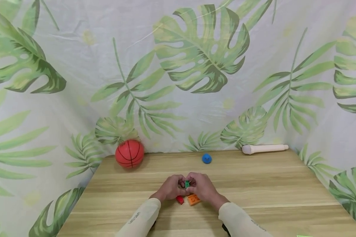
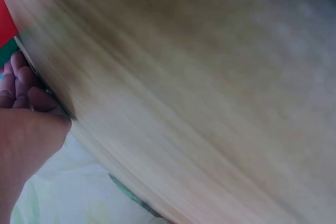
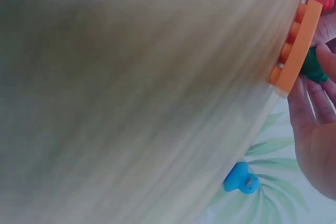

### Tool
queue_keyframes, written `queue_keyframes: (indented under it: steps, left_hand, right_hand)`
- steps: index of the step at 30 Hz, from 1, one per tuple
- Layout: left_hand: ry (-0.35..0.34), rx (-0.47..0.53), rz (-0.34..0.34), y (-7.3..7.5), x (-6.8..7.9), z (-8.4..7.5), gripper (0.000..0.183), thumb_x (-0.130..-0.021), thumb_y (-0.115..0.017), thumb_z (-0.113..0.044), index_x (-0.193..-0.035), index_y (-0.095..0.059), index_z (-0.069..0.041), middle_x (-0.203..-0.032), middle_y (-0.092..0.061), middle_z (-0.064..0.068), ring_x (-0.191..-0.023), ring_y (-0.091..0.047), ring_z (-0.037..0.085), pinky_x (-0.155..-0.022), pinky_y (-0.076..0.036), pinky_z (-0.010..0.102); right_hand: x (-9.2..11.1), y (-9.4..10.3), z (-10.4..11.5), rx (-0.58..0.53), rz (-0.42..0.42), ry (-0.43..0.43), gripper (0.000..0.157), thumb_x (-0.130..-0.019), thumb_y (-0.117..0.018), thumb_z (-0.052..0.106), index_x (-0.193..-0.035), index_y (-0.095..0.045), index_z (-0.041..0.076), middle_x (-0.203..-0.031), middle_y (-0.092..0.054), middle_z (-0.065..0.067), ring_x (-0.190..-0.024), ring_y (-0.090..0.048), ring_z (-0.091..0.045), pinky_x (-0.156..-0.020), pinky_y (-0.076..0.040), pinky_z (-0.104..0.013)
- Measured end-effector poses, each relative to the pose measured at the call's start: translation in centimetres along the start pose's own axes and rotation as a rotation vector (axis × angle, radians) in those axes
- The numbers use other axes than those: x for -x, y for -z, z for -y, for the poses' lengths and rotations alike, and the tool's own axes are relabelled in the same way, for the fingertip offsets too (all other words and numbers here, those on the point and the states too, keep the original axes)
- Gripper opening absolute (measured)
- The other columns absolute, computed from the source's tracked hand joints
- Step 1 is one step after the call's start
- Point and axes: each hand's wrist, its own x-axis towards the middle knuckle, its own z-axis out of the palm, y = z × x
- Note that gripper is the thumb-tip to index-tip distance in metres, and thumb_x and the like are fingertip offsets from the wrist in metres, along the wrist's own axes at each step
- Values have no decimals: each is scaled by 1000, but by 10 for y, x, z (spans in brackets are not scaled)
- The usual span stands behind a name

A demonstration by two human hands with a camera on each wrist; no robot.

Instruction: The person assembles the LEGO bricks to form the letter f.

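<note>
Over the middle of the table my two hands meet around a small green building block (image 1: 187, 184). My left hand (image 1: 170, 188) pinches it from the left, while my right hand (image 1: 205, 188) grips it from the right with thumb and fingers. Just below the hands, a red block (image 1: 180, 199) lies on the wood. Beside it is a flat orange block (image 1: 193, 199) with studs, partly covered by my right hand. In the right wrist view the green block (image 3: 313, 67) shows between the fingers, behind the orange block (image 3: 298, 51).
A red ball with black lines (image 1: 130, 154) rests at the back left of the wooden table (image 1: 106, 197). A small round blue toy (image 1: 206, 158) sits near the back edge. At the back right lies a white microphone-shaped thing (image 1: 265, 148). Leaf-patterned cloth (image 1: 178, 108) hangs behind.
</note>
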Motion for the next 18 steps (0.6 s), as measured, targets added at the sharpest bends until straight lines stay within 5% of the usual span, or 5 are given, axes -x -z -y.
queue_keyframes:
  steps: [18]
  left_hand:
    - [-4,55,33,5,0,4,22,-85,-92,-9,-95,-72,-6,-87,-68,0,-80,-57,8,-73,-47,18]
  right_hand:
    - [1,1,1,-3,23,-32,20,-90,-85,2,-104,-74,13,-108,-79,-4,-93,-78,-18,-81,-63,-32]
